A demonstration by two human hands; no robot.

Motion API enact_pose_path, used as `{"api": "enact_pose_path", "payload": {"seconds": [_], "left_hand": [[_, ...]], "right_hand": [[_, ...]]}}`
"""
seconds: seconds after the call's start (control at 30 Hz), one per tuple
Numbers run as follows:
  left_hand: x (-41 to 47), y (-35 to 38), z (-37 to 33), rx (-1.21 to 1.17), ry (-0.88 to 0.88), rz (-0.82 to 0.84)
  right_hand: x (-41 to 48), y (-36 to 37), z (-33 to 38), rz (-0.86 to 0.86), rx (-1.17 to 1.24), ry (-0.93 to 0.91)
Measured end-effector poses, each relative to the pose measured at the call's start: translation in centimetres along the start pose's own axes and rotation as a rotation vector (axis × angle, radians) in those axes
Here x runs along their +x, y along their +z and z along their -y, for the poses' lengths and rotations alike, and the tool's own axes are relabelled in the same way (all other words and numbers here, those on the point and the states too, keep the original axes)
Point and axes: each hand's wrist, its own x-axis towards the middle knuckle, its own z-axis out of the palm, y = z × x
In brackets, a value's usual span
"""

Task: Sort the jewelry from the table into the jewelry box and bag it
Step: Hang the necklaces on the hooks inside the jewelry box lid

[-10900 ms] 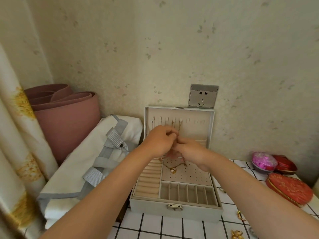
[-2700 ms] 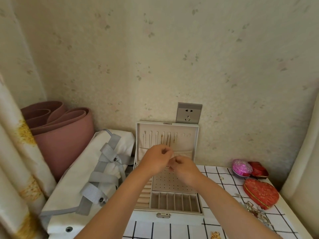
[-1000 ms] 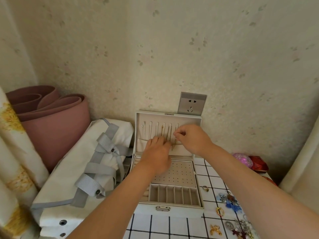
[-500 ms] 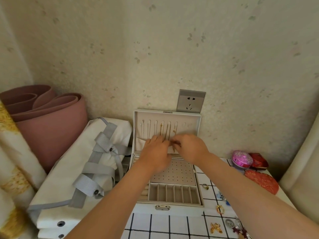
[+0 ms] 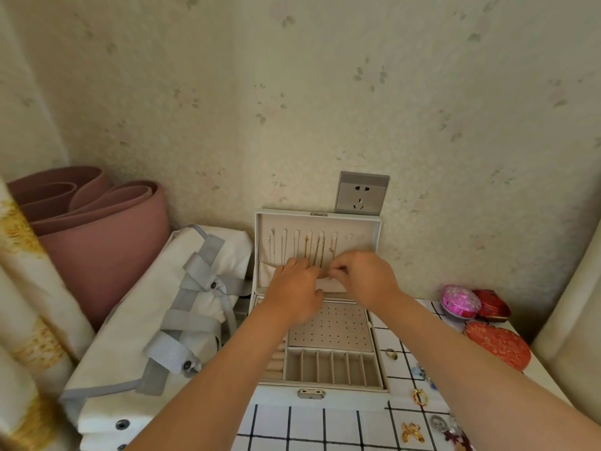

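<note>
Necklaces (image 5: 318, 252): thin chains hang side by side from the hooks inside the upright lid of the jewelry box (image 5: 354, 394), their tails running down toward the lid pocket (image 5: 336, 285).
Right hand (image 5: 366, 276): thumb and forefinger are pinched together at the pocket's rim, seemingly on a chain's tail, though it is too small to be sure.
Left hand (image 5: 297, 289): fingers are curled at the same rim; what they hold is hidden behind the knuckles.
Tangling risk: the chains hang close, so a tug on one could drag or knot its neighbour.
Unhooking risk: a downward pull could slip a chain off its hook and drop it into the tray.
Lid risk: pressure from both hands could shift the box.
Loose pieces: a ring (image 5: 392, 354) and a gold clip (image 5: 420, 397) lie on the checked table (image 5: 305, 428) beside the right forearm, and a careless sweep could knock them off.
Bag (image 5: 136, 320): it lies just left of the box, not yet used.
</note>
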Motion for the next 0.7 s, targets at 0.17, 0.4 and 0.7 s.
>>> {"api": "enact_pose_path", "payload": {"seconds": [0.17,0.4,0.7], "left_hand": [[0.0,-0.1,-0.1,0.011,0.004,-0.003],[-0.2,0.1,0.1,0.015,0.023,-0.027],[-0.4,-0.4,-2.6,0.046,0.025,-0.079]], "right_hand": [[0.7,-0.6,-0.2,-0.136,0.081,0.048],[0.0,0.4,0.3,0.056,-0.055,-0.008],[-2.7,-2.7,-2.2,0.093,0.147,-0.007]]}}
